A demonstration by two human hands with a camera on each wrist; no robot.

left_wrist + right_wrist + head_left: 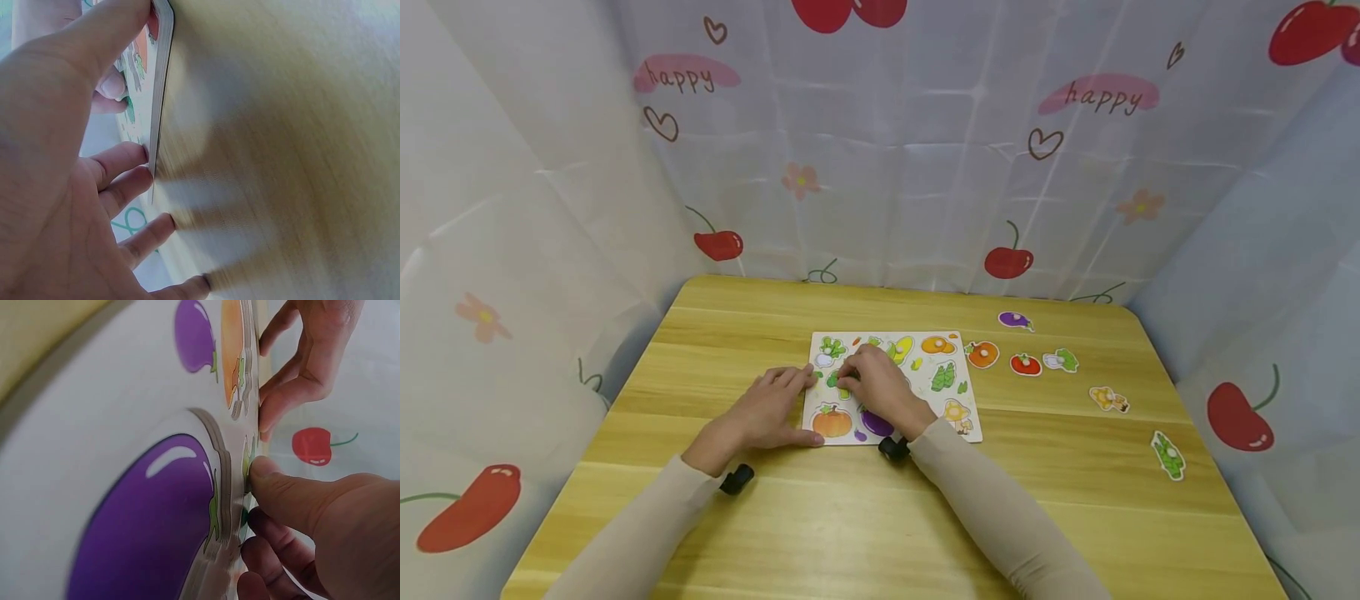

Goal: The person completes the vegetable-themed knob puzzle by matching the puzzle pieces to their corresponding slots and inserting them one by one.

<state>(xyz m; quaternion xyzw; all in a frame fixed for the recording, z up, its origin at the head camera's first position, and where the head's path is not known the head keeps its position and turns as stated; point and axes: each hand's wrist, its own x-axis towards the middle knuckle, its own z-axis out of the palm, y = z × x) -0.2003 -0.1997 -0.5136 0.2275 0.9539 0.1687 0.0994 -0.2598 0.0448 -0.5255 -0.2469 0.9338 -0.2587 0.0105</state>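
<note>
A white vegetable puzzle board (934,401) lies flat on the table. My left hand (763,410) rests at its left side, fingers spread; in the left wrist view the thumb and some fingertips touch the board's edge, while other fingers reach the tabletop. Over the board's left half, my right hand (880,385) pinches a small green vegetable puzzle piece (844,392) between thumb and fingers, mostly hidden by them. Nearby are the printed pumpkin (832,422) and a purple eggplant (147,519), which the right wrist view shows large, inside a cut-out edge.
Loose pieces lie right of the board: an eggplant (1015,321), a pumpkin (982,355), a tomato (1026,365), a leafy white vegetable (1061,360), a mushroom (1108,399) and a pea pod (1168,456). A printed curtain (887,192) surrounds the wooden table (820,533).
</note>
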